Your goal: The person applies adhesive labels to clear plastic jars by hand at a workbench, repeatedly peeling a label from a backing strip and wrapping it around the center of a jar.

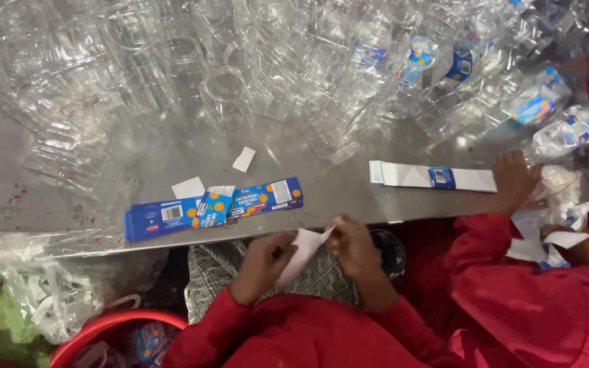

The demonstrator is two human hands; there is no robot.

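Being pinched between the left hand and right hand is a white label backing; beyond that grip, blue labels are lying peeled, many clear jars awaiting.

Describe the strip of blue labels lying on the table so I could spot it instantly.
On the steel table, below the heap of clear plastic jars, the strip of blue labels lies at the near edge. Unlike the white strip nearby, it shows orange dots.
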